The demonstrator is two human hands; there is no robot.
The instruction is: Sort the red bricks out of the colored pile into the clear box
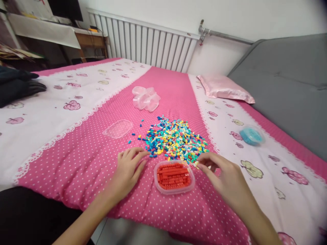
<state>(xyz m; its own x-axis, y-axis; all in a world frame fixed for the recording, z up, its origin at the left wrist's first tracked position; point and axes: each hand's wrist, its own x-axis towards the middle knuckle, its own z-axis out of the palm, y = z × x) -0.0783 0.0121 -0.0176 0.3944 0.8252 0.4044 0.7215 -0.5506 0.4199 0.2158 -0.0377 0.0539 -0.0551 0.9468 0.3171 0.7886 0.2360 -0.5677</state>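
Note:
A loose heap of small toy building bricks (pixel 176 137) in blue, yellow, green, white and a few red lies on the pink dotted bedspread. Just in front of it sits a clear plastic tub (pixel 176 191) holding red bricks (pixel 173 175). To the left of the tub, my left hand (pixel 130 167) rests with fingers loosely stretched and thumb apart, the fingertips near the heap's lower left edge. My right hand (pixel 222 170) is at the heap's lower right edge, beside the tub, thumb and forefinger brought together in a pinch; what is between them is too small to make out.
A clear lid (pixel 119 129) lies flat left of the heap, with stacked clear tubs (pixel 146 98) behind. At the right stands a tub of light blue bricks (pixel 251 135). Farther off are a pink pillow (pixel 224 87), a grey padded headboard (pixel 286 78) and a white radiator (pixel 148 41).

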